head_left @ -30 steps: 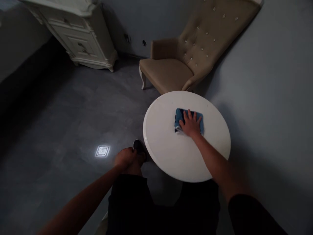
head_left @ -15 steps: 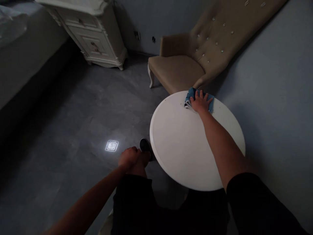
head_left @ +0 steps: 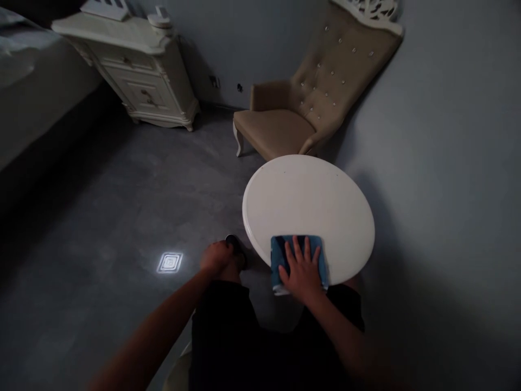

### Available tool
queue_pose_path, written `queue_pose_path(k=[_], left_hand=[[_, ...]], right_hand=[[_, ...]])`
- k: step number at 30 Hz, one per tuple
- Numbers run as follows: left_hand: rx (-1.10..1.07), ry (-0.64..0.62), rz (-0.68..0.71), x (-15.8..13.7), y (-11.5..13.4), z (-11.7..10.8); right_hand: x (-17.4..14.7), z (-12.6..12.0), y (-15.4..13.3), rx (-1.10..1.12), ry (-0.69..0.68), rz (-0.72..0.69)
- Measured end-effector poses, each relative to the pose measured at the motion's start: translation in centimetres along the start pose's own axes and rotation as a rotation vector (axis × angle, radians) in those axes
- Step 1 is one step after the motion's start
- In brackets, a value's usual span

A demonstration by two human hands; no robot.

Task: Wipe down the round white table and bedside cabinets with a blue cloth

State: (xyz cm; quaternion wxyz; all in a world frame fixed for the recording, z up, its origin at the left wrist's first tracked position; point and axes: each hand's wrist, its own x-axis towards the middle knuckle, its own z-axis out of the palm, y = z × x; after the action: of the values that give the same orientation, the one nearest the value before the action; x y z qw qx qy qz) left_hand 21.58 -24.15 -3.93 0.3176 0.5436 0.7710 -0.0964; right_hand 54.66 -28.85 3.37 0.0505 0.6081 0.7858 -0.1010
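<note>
My right hand (head_left: pixel 302 270) lies flat with its fingers spread on a folded blue cloth (head_left: pixel 278 255). The cloth has dark patches and a pale lower edge. It rests on the near rim of a round white table (head_left: pixel 309 203), partly sticking out past the edge towards my lap. On my left knee sits my left hand (head_left: pixel 217 256), its fingers curled over the knee; the fingertips are hard to make out in the dim light. A few tiny dark specks show near the table's far edge.
A tan tufted armchair (head_left: pixel 277 130) stands just behind the table. The grey wall (head_left: pixel 439 163) rises close on the right. Back left are a white nightstand (head_left: pixel 158 103) and a bed (head_left: pixel 44 92). A bright diamond-shaped light patch (head_left: pixel 170 263) falls on the floor.
My right hand has drawn the cloth from the table's far edge to its near edge. My view has shifted, showing more of the nightstand top and chair back. My left hand stays on the knee.
</note>
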Motion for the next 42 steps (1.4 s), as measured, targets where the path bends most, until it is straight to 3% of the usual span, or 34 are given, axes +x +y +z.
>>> queue_pose_path(k=[3,6,10,19,22,25,28,32,37,42], left_hand=[[0.006,0.001,0.005,-0.2,-0.1,0.0],[-0.002,-0.015,0.006,-0.1,-0.3,-0.1],[-0.015,-0.040,0.002,0.6,-0.9,0.0],[-0.069,-0.072,-0.057,2.3,-1.8,-0.8],[-0.061,-0.070,-0.078,2.7,-2.2,-1.0],[-0.048,-0.062,-0.082,2.8,-2.4,-1.1],[-0.040,-0.052,-0.099,2.6,-2.5,-1.2],[-0.033,-0.055,-0.081,2.0,-2.1,-1.2],[0.003,-0.044,-0.030,0.2,-0.7,-1.8],[0.004,-0.053,0.009,-1.5,-0.1,-2.3]], right_hand=[[-2.5,0.9,-0.9,0.036,-0.049,-0.011],[0.6,-0.3,-0.5,0.014,-0.043,-0.026],[10.4,-3.2,0.9,-0.069,0.004,-0.014],[38.1,-7.5,6.1,-0.066,0.077,0.171],[43.8,-7.7,7.4,-0.018,0.107,0.201],[45.8,-7.7,8.0,0.002,0.137,0.208],[44.3,-7.6,7.4,-0.008,0.139,0.185],[37.8,-7.3,5.1,-0.043,0.100,0.144],[23.8,-5.6,0.5,-0.074,0.074,0.046],[8.0,-2.0,-3.8,-0.023,0.014,-0.053]])
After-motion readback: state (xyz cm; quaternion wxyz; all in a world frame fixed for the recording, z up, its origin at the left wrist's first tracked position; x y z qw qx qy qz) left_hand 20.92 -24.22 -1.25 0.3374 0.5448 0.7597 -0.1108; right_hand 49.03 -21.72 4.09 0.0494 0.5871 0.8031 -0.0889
